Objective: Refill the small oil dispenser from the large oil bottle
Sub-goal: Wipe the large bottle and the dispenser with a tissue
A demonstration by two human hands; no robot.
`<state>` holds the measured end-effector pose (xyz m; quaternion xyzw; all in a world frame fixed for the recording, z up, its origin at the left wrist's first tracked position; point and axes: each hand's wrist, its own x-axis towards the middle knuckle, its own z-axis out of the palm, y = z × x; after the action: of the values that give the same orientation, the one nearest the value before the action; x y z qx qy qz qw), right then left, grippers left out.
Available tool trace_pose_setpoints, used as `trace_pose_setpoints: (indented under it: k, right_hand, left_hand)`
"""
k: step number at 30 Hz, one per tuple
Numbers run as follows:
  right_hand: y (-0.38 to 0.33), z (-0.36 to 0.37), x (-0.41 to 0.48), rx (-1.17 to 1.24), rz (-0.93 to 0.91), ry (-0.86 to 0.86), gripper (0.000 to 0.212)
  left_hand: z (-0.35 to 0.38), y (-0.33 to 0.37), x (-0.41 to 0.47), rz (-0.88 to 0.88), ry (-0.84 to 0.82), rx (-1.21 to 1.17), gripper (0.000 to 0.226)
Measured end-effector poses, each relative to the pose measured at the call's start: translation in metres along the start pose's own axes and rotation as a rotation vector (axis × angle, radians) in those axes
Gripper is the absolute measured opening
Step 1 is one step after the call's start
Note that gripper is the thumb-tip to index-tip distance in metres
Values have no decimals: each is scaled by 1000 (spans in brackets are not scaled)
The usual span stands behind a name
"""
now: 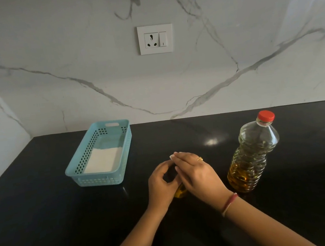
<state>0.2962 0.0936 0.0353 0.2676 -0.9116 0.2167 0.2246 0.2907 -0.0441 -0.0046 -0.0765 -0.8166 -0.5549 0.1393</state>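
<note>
The small oil dispenser (179, 192) stands on the black counter, mostly hidden by both hands; only a yellowish bit of its lower body shows. My left hand (161, 185) wraps around it from the left. My right hand (197, 174) lies over its dark top, fingers curled on the cap. The large oil bottle (251, 157), clear plastic with a red cap on, stands upright just right of my right hand, with amber oil in its lower third.
A light blue plastic basket (101, 155) with a white folded cloth inside sits at the left back of the black counter (48, 225). A marble wall with a socket and switch plate (155, 39) rises behind.
</note>
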Motion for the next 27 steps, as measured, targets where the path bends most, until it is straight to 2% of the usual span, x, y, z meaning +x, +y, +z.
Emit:
trace_pose_setpoints:
  k: [5,10,13,19,24,27]
  right_hand:
    - [6,-2,-16,7,-65,-30,42]
    - [6,-6,-12,54,16,-15,43]
    - [1,-5,-1,43,20,-36,45]
    - [10,-3,-10,-51,-101,-47,41]
    - [10,-4,-7,22,5,-56,49]
    - [6,0,4,-9,-15,-104,52]
  left_hand:
    - [1,1,-3,8,31,-5,46]
    - [3,0,-4,61,63,-6,33]
    - [5,-4,-3,85,66,13,37]
    - [5,-3,-4,51,63,-28,32]
    - [6,-8,-4,0,37,-100,38]
    - [5,-6,-4,-12,21,-138,35]
